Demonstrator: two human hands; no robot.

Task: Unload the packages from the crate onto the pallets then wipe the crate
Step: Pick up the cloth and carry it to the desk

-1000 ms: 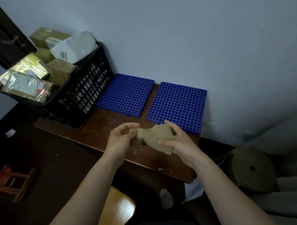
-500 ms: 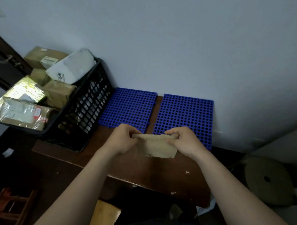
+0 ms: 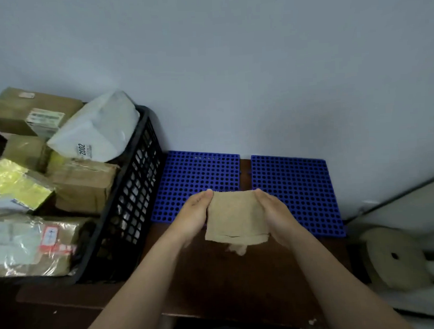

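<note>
A tan cloth (image 3: 235, 218) hangs folded flat between my two hands above the brown table (image 3: 216, 283). My left hand (image 3: 195, 212) grips its left edge and my right hand (image 3: 272, 211) grips its right edge. A black lattice crate (image 3: 135, 192) stands at the left, heaped with packages: a white bag (image 3: 97, 129), brown boxes (image 3: 85, 187) and a gold foil parcel (image 3: 15, 185). Two blue perforated pallets lie against the wall, the left pallet (image 3: 199, 175) beside the crate and the right pallet (image 3: 301, 185) next to it; both are bare.
A pale grey wall (image 3: 231, 64) runs right behind the pallets. A round tan stool-like object (image 3: 394, 258) sits low at the right, beyond the table's edge. The dark floor lies below the table's near edge.
The crumpled cloth has been spread and folded into a flat square between my hands. My view has moved closer to the table and crate.
</note>
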